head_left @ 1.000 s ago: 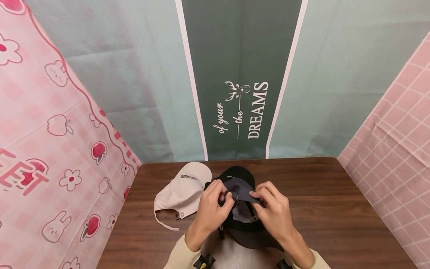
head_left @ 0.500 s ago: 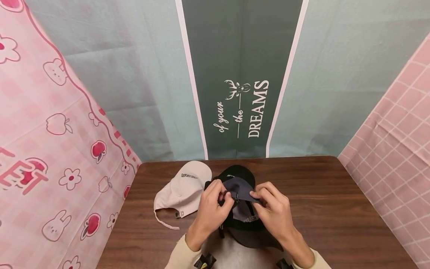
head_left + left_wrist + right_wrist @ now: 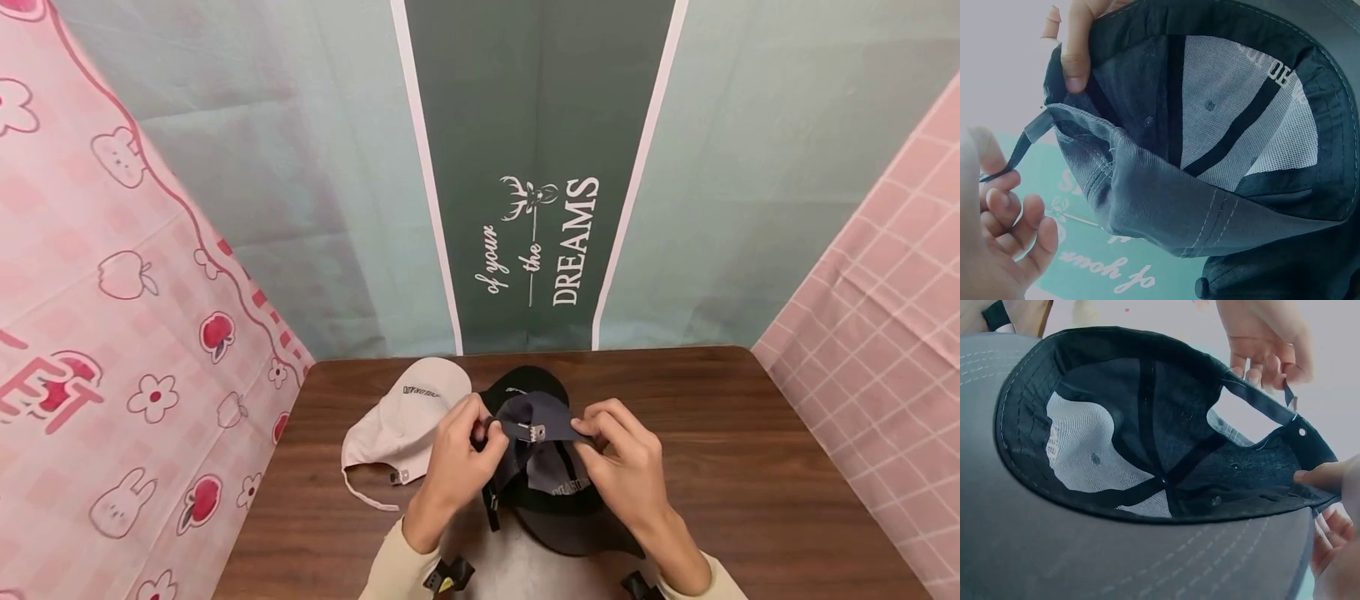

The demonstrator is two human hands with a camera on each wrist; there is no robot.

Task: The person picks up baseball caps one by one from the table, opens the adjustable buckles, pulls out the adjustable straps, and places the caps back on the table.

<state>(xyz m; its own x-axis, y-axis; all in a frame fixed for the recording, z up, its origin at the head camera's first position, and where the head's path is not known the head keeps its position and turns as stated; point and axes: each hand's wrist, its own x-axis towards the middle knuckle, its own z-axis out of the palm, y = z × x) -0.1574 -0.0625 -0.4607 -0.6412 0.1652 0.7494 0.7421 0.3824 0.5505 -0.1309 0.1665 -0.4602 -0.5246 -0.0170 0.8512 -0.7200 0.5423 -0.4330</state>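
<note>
A navy baseball cap [image 3: 555, 417] is held up with its inside toward me and its dark brim [image 3: 581, 529] low. My left hand [image 3: 459, 454] pinches the loose end of the cap's back strap [image 3: 1019, 152], seen in the left wrist view. My right hand [image 3: 626, 462] grips the cap's back edge, with the thumb [image 3: 1316, 476] on the inside in the right wrist view. A metal buckle [image 3: 536, 432] shows between the hands, with the strap running through it. Behind the held cap lies a black cap [image 3: 528, 382], partly hidden.
To the left on the brown wooden table [image 3: 720, 433] lies a white cap [image 3: 423, 417], its strap [image 3: 371, 502] loose from its buckle. A dark strap with a metal piece [image 3: 492, 507] hangs beside my left wrist. A green printed curtain [image 3: 532, 108] stands behind the table.
My hands have moved slightly apart, the left leftward and the right rightward. The navy cap has turned a little, and its metal buckle now shows clearly.
</note>
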